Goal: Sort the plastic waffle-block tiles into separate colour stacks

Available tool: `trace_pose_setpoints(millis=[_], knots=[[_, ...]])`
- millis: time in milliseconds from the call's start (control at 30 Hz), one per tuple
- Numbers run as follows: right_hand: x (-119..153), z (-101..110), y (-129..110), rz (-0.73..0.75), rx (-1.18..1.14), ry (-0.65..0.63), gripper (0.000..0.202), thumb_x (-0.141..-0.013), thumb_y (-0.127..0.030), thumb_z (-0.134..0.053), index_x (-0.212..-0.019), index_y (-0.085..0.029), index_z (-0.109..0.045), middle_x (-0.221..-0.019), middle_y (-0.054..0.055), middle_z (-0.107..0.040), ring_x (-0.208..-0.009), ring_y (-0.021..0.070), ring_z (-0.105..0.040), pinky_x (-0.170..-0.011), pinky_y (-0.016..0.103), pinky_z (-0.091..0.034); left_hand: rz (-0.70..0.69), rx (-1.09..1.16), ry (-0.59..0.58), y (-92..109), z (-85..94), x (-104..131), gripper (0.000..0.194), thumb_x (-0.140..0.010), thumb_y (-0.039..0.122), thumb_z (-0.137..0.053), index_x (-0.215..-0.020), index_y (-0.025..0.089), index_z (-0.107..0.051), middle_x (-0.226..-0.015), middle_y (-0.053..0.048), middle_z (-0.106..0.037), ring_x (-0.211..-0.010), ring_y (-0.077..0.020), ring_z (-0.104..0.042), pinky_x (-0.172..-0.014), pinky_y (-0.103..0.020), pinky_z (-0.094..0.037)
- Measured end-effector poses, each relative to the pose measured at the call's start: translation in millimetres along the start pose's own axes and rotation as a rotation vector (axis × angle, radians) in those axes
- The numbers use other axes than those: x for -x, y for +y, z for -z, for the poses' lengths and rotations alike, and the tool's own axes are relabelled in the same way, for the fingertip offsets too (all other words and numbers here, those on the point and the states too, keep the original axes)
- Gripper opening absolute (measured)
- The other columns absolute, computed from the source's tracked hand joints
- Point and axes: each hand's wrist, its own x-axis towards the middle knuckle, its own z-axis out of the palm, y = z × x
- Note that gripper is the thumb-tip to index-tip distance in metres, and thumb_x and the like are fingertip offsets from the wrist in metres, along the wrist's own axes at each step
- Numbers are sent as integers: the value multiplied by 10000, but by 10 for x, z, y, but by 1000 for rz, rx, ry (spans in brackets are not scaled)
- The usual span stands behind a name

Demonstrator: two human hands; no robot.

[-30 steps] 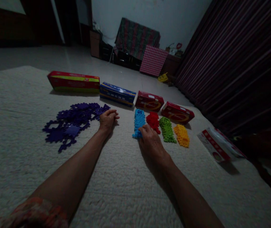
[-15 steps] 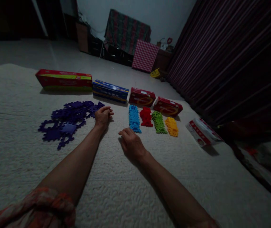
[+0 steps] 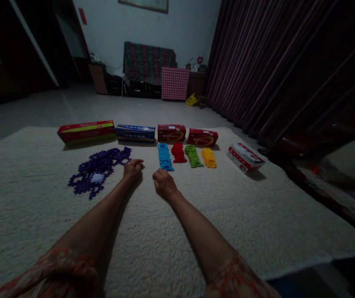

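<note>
On the pale quilted mat (image 3: 140, 248), my left hand (image 3: 133, 169) rests with its fingers mostly curled and one pointing right; no object shows in it. Beside it on the left lies a spread pile of dark purple interlocking plastic pieces (image 3: 98, 166), with a lighter piece (image 3: 97, 178) on top. My right hand (image 3: 165, 183) is loosely closed, also with nothing visible in it, just in front of a blue stack of interlocking pieces (image 3: 165, 156). To the right follow a red stack (image 3: 179, 152), a green stack (image 3: 193, 156) and a yellow stack (image 3: 208, 157).
Behind the pieces stand a long red and yellow-green box (image 3: 87, 132), a blue box (image 3: 136, 133) and two red boxes, one left (image 3: 171, 133) and one right (image 3: 202, 137). A white and red box (image 3: 245, 157) sits at right. A dark curtain (image 3: 258, 62) hangs beyond.
My view has levelled and lifted, showing more wall. The fingers of my left hand have curled in more. My right hand stays near the blue stack; the pieces and boxes appear unmoved.
</note>
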Motion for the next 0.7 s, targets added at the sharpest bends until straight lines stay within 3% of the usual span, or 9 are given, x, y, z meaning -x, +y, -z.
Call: trace_pose_setpoints(millis=[133, 267, 467, 700], knots=[[-10, 15, -20, -12, -24, 19, 198, -843, -29, -533, -927, -167, -647, -1018, 96, -631, -1009, 218, -536, -986, 342, -424, -207, -268, -67, -51, 261, 332, 228, -667, 166, -539, -768, 200, -741, -1027, -95, -753, -1035, -259, -691, -1024, -402, -511], [-1, 23, -26, -41, -29, 35, 190, -850, -33, -529, -922, -153, -658, -1023, 115, -639, -998, 223, -542, -968, 344, -434, -301, -408, -96, -124, 340, 557, 211, -739, 192, -548, -781, 222, -753, -1155, -89, -732, -1101, -261, -676, -1026, -381, -517], [18, 9, 0, -65, -12, 54, 189, -869, -51, -535, -957, -147, -672, -1037, 114, -647, -1010, 214, -556, -965, 315, -423, -373, -484, -102, -165, 283, 564, 230, -762, 184, -523, -772, 225, -749, -1171, -100, -719, -1116, -253, -668, -1017, -357, -514], [6, -35, 24, -78, -18, 71, 178, -894, -71, -528, -953, -142, -680, -1041, 119, -651, -1002, 214, -559, -951, 307, -419, -334, -470, -65, -118, 282, 543, 194, -735, 178, -546, -718, 231, -732, -1114, -90, -723, -1063, -245, -681, -1000, -345, -522]])
